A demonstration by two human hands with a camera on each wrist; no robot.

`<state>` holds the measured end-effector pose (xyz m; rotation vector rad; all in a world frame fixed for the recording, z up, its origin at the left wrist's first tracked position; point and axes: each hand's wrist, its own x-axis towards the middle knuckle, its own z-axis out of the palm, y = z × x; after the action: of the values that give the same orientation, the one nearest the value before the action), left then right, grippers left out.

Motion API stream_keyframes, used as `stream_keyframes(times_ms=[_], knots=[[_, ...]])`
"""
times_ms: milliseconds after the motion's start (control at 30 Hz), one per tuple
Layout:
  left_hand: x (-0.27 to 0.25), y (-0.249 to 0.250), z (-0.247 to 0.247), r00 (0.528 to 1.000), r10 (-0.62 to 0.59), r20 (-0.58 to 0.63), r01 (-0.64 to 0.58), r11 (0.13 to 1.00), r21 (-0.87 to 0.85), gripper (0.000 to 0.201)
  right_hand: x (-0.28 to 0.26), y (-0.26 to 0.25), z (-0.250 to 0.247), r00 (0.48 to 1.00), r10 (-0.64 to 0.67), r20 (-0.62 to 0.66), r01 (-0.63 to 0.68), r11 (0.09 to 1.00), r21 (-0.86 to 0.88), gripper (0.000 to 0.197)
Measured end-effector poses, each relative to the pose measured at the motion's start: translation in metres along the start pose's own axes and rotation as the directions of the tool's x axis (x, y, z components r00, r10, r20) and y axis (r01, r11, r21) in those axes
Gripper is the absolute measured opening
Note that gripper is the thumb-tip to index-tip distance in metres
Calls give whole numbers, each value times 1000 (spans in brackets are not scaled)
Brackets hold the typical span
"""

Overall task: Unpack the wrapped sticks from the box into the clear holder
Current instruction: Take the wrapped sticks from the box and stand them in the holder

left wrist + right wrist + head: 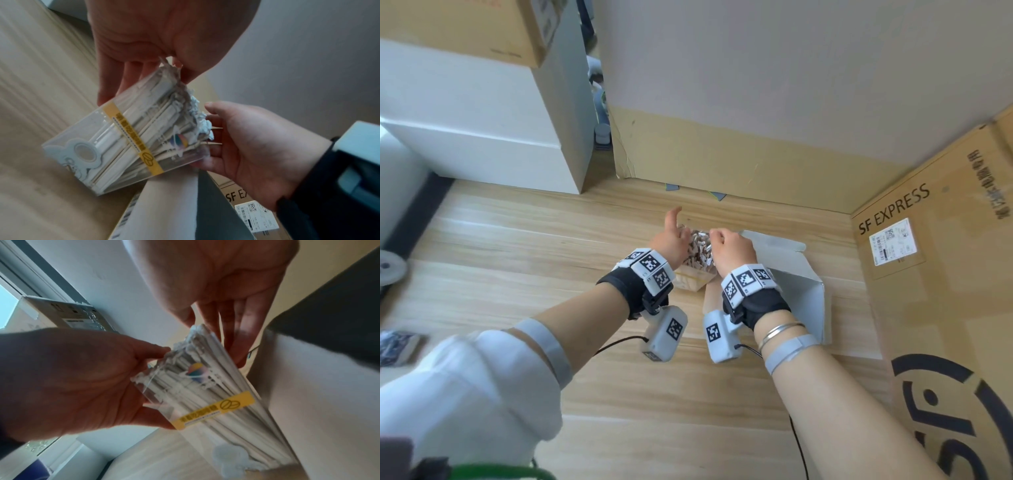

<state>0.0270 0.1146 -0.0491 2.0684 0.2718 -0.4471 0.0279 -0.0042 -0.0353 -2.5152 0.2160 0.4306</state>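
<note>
Clear holder (115,146) of upright wrapped sticks (207,376), hands pinching their tops.

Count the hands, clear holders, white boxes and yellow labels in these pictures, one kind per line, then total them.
hands: 2 (left hand, right hand)
clear holder: 1
white box: 1
yellow label: 1
Total: 5

Clear glossy plastic holder (115,146), paper-wrapped sticks (207,369), matt cardboard box (796,274), wood-grain floor (524,240).
</note>
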Motion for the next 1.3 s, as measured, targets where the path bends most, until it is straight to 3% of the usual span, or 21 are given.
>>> stream_keyframes(times_ms=[133,300,567,733,1133,1300], knots=[[22,15,-10,998,5,-58,-6,1000,-11,45,26,-6,-12,999,-27,-47,28,999,19,39],[57,28,-21,999,40,-23,-39,998,45,46,61,-12,-28,996,5,-90,1,998,66,46],[97,41,-22,1000,3,-6,-3,1000,-29,51,105,-18,-36,999,49,-23,-47,996,73,48],[109,37,-18,1000,-7,-30,6,999,-38,51,110,-20,-34,998,63,-2,-63,989,130,43],[101,39,-14,996,-10,-94,13,999,37,53,117,-13,-22,998,42,-36,-42,999,10,38],[94,47,-14,994,-22,-105,31,997,78,54,102,-11,-32,998,53,-41,-48,994,99,41]])
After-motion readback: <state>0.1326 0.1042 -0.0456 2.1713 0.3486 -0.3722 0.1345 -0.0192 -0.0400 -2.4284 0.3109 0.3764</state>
